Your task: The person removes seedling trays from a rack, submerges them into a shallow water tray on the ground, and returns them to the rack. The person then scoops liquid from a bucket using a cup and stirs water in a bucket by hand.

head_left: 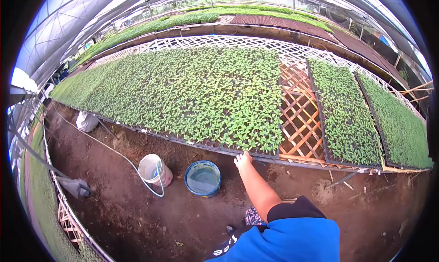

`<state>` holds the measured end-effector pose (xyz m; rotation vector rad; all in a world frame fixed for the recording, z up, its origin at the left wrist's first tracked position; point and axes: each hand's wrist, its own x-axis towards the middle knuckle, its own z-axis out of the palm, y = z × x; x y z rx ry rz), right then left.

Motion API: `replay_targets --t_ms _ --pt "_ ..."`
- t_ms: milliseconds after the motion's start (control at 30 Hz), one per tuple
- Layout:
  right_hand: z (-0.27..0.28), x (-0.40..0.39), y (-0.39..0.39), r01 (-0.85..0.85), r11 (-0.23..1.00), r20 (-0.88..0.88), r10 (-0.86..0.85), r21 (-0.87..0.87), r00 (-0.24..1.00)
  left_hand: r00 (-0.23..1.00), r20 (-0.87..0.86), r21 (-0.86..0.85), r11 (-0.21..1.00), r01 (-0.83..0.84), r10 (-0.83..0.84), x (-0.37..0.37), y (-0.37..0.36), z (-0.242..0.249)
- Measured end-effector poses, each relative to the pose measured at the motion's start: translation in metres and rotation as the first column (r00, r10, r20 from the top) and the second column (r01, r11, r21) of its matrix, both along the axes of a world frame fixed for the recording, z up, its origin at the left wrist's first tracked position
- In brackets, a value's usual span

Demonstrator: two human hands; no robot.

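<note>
My right hand (243, 158) reaches forward to the front edge of a seedling tray (250, 155) on the raised bench. Its fingers look curled at the rim, though their tips are partly hidden. Dense green seedlings (196, 93) fill the trays just beyond it and off to the left. To the hand's right, a gap bares the bench's wooden lattice (299, 113). My left hand is out of view.
On the soil floor stand a blue-rimmed bucket of water (203, 179) and a white bucket (153, 169) with a hose (125, 157). More seedling trays (345, 113) line the bench at right. A white sack (87, 121) sits under the bench's left part.
</note>
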<state>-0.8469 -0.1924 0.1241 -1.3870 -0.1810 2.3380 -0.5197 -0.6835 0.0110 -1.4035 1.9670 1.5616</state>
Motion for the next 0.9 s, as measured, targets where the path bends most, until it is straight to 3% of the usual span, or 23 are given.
replay_targets --t_ms 33,100,133,167,233,267,300,333,367,400,433,467,500,533,567,633,667,700,800,833,867,900 --pt "0.007 -0.002 0.002 0.026 1.000 0.079 -0.024 -0.019 0.997 0.996 0.035 0.025 0.996 0.085 -0.086 -0.013 0.007 -0.009" --pt "0.019 -0.001 0.004 -0.016 0.993 0.263 -0.016 0.120 0.965 0.959 0.087 0.084 0.961 0.264 -0.271 -0.042 0.021 -0.025" --pt "0.011 -0.003 0.005 -0.020 0.951 0.367 -0.100 0.309 0.925 0.923 0.102 0.119 0.925 0.360 -0.372 -0.057 0.028 -0.034" --pt "0.003 -0.005 0.011 -0.090 0.920 0.451 -0.100 0.382 0.887 0.870 0.108 0.165 0.872 0.461 -0.480 -0.069 0.033 -0.042" --pt "0.047 0.007 0.011 -0.273 0.812 0.593 -0.108 0.516 0.798 0.752 0.015 0.262 0.729 0.633 -0.659 -0.108 0.032 -0.059" --pt "0.053 0.011 0.016 -0.196 0.793 0.450 -0.108 0.577 0.887 0.721 -0.061 0.242 0.690 0.682 -0.690 -0.128 0.027 -0.066" --pt "0.053 0.012 0.023 -0.165 0.736 0.423 -0.177 0.656 0.889 0.700 -0.120 0.180 0.678 0.713 -0.704 -0.148 0.026 -0.073" --pt "0.054 0.011 0.033 -0.136 0.671 0.390 -0.245 0.729 0.888 0.715 -0.156 -0.008 0.725 0.689 -0.681 -0.178 0.041 -0.066" --pt "0.057 0.011 0.044 -0.108 0.597 0.352 -0.309 0.795 0.884 0.726 -0.178 -0.201 0.747 0.634 -0.664 -0.211 0.084 -0.003" --pt "0.072 0.017 0.056 -0.037 0.612 0.255 -0.273 0.790 0.927 0.579 -0.282 -0.472 0.636 0.611 -0.765 -0.247 0.099 0.007" --pt "0.075 0.022 0.068 0.018 0.552 0.183 -0.306 0.833 0.934 0.592 -0.374 -0.431 0.699 0.571 -0.714 -0.286 0.110 0.006" --pt "0.075 0.026 0.082 0.078 0.591 0.137 -0.310 0.803 0.941 0.471 -0.450 -0.535 0.652 0.537 -0.758 -0.307 0.151 0.077" --pt "0.077 0.028 0.097 0.138 0.624 0.089 -0.318 0.769 0.944 0.444 -0.525 -0.518 0.686 0.511 -0.726 -0.337 0.174 0.094" --pt "0.126 0.044 0.097 0.249 0.697 -0.016 -0.323 0.673 0.946 0.391 -0.583 -0.497 0.693 0.521 -0.712 -0.361 0.199 0.116" --pt "0.122 0.049 0.113 0.296 0.710 -0.084 -0.319 0.638 0.944 0.361 -0.634 -0.453 0.707 0.543 -0.684 -0.380 0.226 0.138" --pt "0.127 0.061 0.137 0.351 0.648 -0.131 -0.363 0.676 0.923 0.207 -0.695 -0.493 0.665 0.560 -0.689 -0.409 0.286 0.184" --pt "0.141 0.071 0.142 0.375 0.648 -0.144 -0.381 0.662 0.913 0.161 -0.803 -0.377 0.699 0.608 -0.573 -0.420 0.318 0.199" --pt "0.162 0.082 0.143 0.403 0.672 -0.157 -0.398 0.621 0.904 0.077 -0.738 -0.491 0.611 0.622 -0.671 -0.433 0.343 0.215" --pt "0.160 0.108 0.161 0.466 0.586 -0.264 -0.399 0.663 0.878 -0.036 -0.808 -0.413 0.522 0.746 -0.589 -0.464 0.429 0.242" --pt "0.168 0.118 0.163 0.465 0.607 -0.253 -0.405 0.645 0.879 -0.042 -0.822 -0.371 0.478 0.796 -0.568 -0.470 0.457 0.255" --pt "0.173 0.127 0.163 0.485 0.579 -0.253 -0.437 0.656 0.863 -0.168 -0.800 -0.477 0.441 0.760 -0.576 -0.492 0.482 0.245" --pt "0.178 0.135 0.163 0.499 0.554 -0.249 -0.465 0.666 0.849 -0.095 -0.844 -0.349 0.407 0.844 -0.528 -0.503 0.509 0.248"
